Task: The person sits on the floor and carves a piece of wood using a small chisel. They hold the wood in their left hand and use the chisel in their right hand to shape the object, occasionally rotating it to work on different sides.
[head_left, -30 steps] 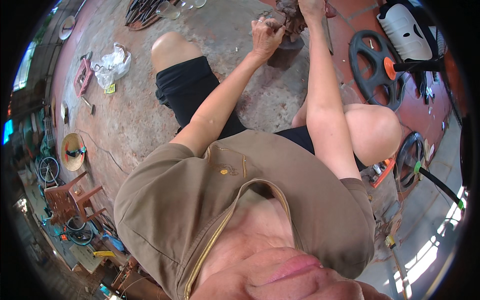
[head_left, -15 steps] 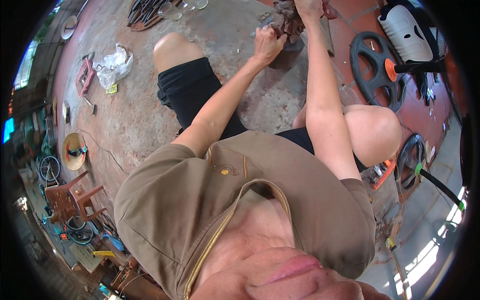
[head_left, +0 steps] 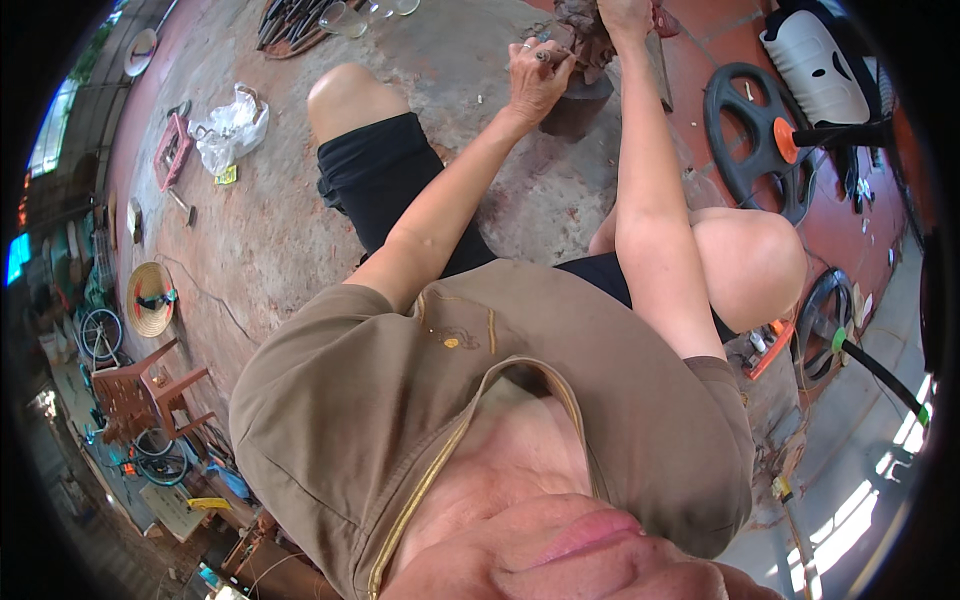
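Note:
A dark brown carved piece [head_left: 585, 35] with an uneven surface stands near the top edge, on a brown block [head_left: 578, 112]. My left hand [head_left: 537, 85] is beside its left side, with fingers curled around a thin rod-like tool [head_left: 543, 57] whose end shows at the knuckles. The tool's other end is hidden. Against the right side of the carving is my right hand [head_left: 628, 18], fingers bent and partly cut off by the upper edge. What it grips, if anything, cannot be made out. A ring shows on a left finger.
Several dark, slender tools [head_left: 295, 25] lie in a round tray at the upper left, beside clear glasses [head_left: 343, 20]. A plastic bag [head_left: 230, 130] and pink-framed tool [head_left: 172, 150] rest on the floor left. Dark wheel-shaped bases [head_left: 735, 150] stand on the right.
My left hand has turned slightly and drawn a little away from the carving, so the rod's end now shows at its knuckles. The right hand has shifted slightly.

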The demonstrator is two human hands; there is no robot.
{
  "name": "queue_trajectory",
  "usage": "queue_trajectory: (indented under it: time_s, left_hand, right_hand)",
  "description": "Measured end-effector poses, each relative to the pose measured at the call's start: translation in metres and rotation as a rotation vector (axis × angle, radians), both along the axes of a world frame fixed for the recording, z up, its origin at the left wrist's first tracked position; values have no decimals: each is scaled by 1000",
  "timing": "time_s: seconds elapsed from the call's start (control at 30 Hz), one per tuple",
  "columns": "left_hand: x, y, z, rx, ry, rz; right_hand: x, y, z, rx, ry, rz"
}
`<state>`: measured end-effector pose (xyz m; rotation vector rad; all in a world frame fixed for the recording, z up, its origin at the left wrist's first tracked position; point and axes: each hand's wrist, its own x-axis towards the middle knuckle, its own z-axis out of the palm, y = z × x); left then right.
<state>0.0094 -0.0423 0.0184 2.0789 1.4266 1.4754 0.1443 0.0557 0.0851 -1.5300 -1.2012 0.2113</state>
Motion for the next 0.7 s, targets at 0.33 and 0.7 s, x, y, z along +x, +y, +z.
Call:
queue_trajectory:
  time_s: [0.33, 0.7]
  left_hand:
    - [22, 5, 7, 50, -293, 47]
    - [18, 2, 3, -160, -394, 34]
  right_hand:
    - [17, 2, -10, 61, 27, 42]
    - [13, 3, -18, 157, -17, 42]
